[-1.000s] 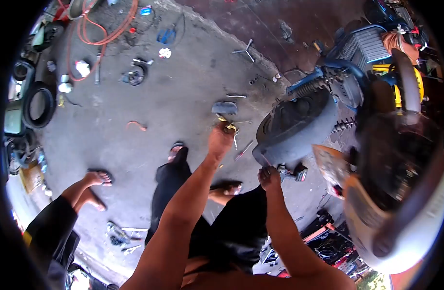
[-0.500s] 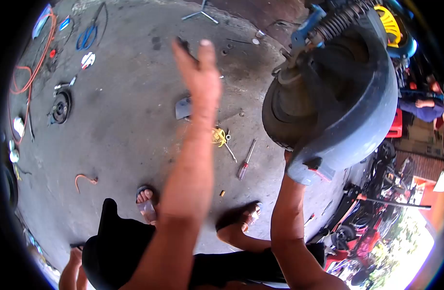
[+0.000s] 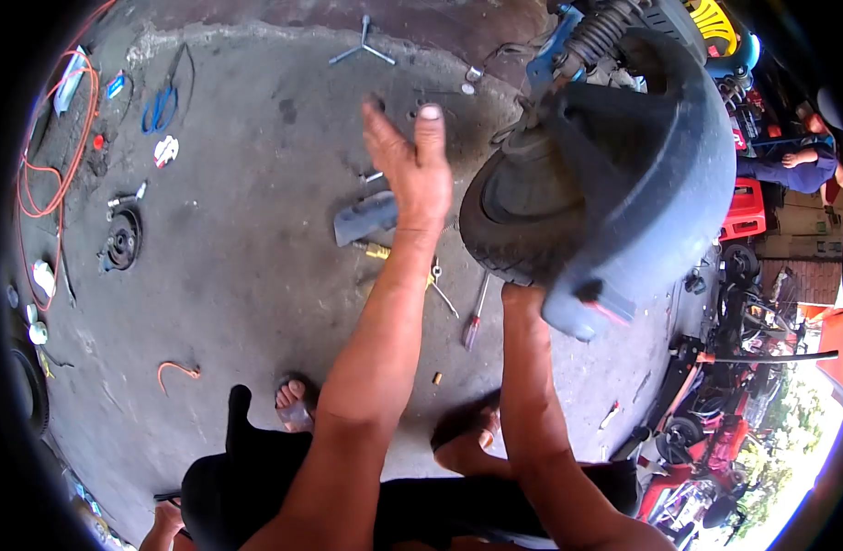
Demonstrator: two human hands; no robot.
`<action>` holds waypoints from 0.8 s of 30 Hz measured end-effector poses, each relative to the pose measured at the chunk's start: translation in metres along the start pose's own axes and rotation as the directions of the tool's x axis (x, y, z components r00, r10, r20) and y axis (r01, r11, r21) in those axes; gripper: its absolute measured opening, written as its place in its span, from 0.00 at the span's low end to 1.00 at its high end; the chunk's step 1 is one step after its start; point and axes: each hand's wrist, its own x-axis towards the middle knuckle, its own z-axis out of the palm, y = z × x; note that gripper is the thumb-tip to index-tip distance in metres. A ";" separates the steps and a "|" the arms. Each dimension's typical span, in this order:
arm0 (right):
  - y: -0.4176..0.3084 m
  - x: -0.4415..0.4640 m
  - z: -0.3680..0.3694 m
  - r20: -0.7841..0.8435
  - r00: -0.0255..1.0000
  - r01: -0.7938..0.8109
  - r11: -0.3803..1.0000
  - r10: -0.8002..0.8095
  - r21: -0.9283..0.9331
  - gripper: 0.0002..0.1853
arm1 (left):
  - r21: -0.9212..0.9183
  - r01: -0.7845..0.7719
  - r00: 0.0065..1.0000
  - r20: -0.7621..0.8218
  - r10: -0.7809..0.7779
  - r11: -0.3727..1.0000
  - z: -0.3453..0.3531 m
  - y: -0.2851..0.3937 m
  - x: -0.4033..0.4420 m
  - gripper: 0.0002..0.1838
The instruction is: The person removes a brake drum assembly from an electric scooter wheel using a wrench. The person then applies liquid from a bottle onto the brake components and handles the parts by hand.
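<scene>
My left hand (image 3: 414, 176) is held out above the floor, thumb and fingers apart, with nothing in it. To its right is a motorcycle's wheel with a treaded tire (image 3: 495, 241), under a grey plastic fender (image 3: 683, 174). A coil-spring shock absorber (image 3: 605, 35) rises above the wheel. My right hand reaches up to the tire's lower edge; its wrist (image 3: 522, 298) shows, but the fingers are hidden behind the tire and fender. Below my left hand lie a grey flat piece (image 3: 362, 219), a yellow-handled tool (image 3: 377, 251) and a screwdriver (image 3: 475, 317).
A three-armed wrench (image 3: 365, 44) lies at the far side. On the left are an orange hose (image 3: 61, 197), blue-handled cutters (image 3: 161, 108) and a round hub-like part (image 3: 123, 241). Motorcycle parts and a red crate (image 3: 745, 209) stand at right, near another person (image 3: 803, 165).
My left hand has shifted right in view, nearer the wheel, and is less blurred. The whole view has turned slightly; the wheel and fender appear further left. My right arm stays at the tire.
</scene>
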 end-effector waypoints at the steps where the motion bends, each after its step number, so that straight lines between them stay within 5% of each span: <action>1: 0.004 -0.004 0.001 -0.001 1.000 0.006 1.000 -0.006 0.004 0.25 | -0.087 0.007 1.000 0.005 -0.007 0.996 0.000 0.014 0.001 0.50; 4: -0.007 -0.008 -0.010 -0.015 1.000 0.025 1.000 -0.025 -0.011 0.25 | 0.218 -0.264 0.964 0.017 0.267 0.940 0.006 0.048 -0.035 0.48; 7: -0.022 -0.010 -0.025 -0.029 0.999 0.037 0.999 -0.038 -0.012 0.25 | 0.299 -0.083 0.981 -0.143 0.131 0.951 0.018 0.038 -0.044 0.39; 9: -0.027 -0.013 -0.029 -0.049 0.998 0.050 0.999 -0.051 -0.016 0.25 | 0.177 0.197 0.976 -0.127 -0.176 0.964 0.010 0.013 -0.031 0.39; 10: -0.027 -0.016 -0.030 -0.050 0.997 0.063 0.998 -0.064 -0.018 0.25 | -0.025 0.375 0.926 -0.030 -0.376 0.927 0.008 -0.003 -0.028 0.38; 11: -0.026 -0.018 -0.030 -0.043 0.995 0.083 0.996 -0.085 -0.033 0.25 | -0.187 0.558 0.829 0.068 -0.556 0.809 0.007 -0.018 -0.026 0.37; 13: -0.022 -0.024 -0.029 -0.043 0.993 0.106 0.993 -0.108 -0.041 0.26 | -0.491 0.857 0.456 0.576 -0.679 0.158 0.005 -0.038 -0.033 0.31; 17: -0.043 -0.017 -0.058 -0.141 0.971 -0.165 0.970 0.191 0.178 0.27 | -0.469 0.866 0.458 0.605 -0.651 0.173 0.005 -0.034 -0.038 0.23; 22: -0.046 0.004 -0.067 -0.112 0.991 -0.062 0.993 0.072 0.096 0.26 | -0.390 0.876 0.447 0.442 -0.778 0.282 0.000 0.009 -0.059 0.34; 23: -0.044 0.003 -0.069 -0.119 0.991 -0.054 0.996 0.062 0.073 0.26 | -0.062 0.787 0.603 0.284 -0.745 0.614 -0.002 0.006 -0.052 0.37; 24: -0.044 0.006 -0.071 -0.124 0.991 -0.050 0.997 0.057 0.063 0.26 | 0.328 0.551 0.759 0.184 -0.624 0.767 -0.011 0.003 -0.041 0.41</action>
